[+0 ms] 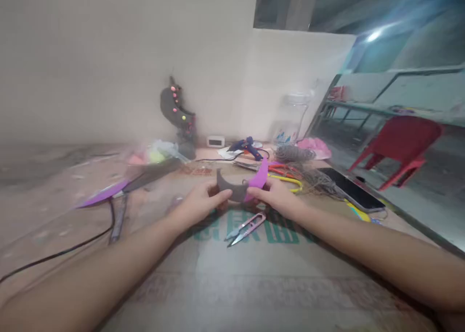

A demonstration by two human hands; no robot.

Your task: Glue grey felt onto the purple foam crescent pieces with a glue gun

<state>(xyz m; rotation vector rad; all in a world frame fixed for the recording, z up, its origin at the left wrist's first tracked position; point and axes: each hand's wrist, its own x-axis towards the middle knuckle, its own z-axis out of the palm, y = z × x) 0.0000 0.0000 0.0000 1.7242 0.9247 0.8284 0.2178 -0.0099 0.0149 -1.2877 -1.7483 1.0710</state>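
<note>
Between my hands is a crescent-shaped piece, dark grey (235, 192) on the left and purple (258, 178) towards its right tip; whether it is one piece or two layers I cannot tell. My left hand (208, 197) is closed on its grey lower edge, thumb in front. Opposite, my right hand (276, 196) pinches the purple part, thumb on its face. Below them a pair of thread snips (247, 228) lies on the printed board (232, 278), its blades pointing left. Fingers behind the piece are hidden.
A black crescent ornament with coloured beads (170, 106) stands by the wall. Behind my hands lie a glue gun (249, 148), yellow-handled scissors (290, 181) and grey twine (294, 152). A phone (350, 189) rests at right; purple sheet (103, 195) and a cable (58, 252) at left.
</note>
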